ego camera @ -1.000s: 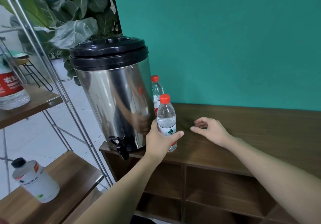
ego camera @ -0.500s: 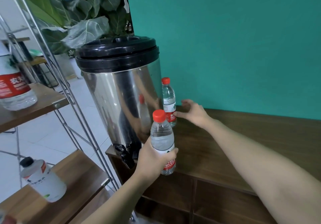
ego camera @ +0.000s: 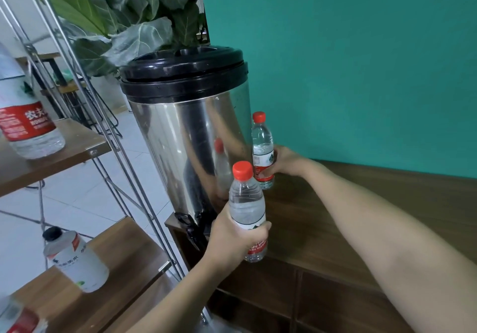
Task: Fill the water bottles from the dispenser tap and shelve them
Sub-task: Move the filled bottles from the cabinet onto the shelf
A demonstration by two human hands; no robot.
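Note:
A steel water dispenser [ego camera: 191,131] with a black lid stands at the left end of the wooden cabinet top [ego camera: 361,203]; its black tap [ego camera: 192,229] juts out low over the cabinet's edge. My left hand [ego camera: 232,239] grips a capped, red-labelled near bottle [ego camera: 246,208] upright, lifted in front of the cabinet just right of the tap. My right hand [ego camera: 284,162] holds a second red-capped far bottle [ego camera: 262,149] that stands on the cabinet beside the dispenser.
A metal-framed rack with wooden shelves [ego camera: 77,149] stands at the left. A large red-labelled bottle [ego camera: 28,126] sits on its upper shelf, a black-capped white-labelled bottle [ego camera: 74,257] on the lower shelf [ego camera: 116,281]. A leafy plant [ego camera: 129,17] rises behind the dispenser. The teal wall [ego camera: 361,61] backs the cabinet.
My left hand lifted the near bottle off the cabinet top and toward the tap. My right hand reached back and took hold of the far bottle beside the dispenser.

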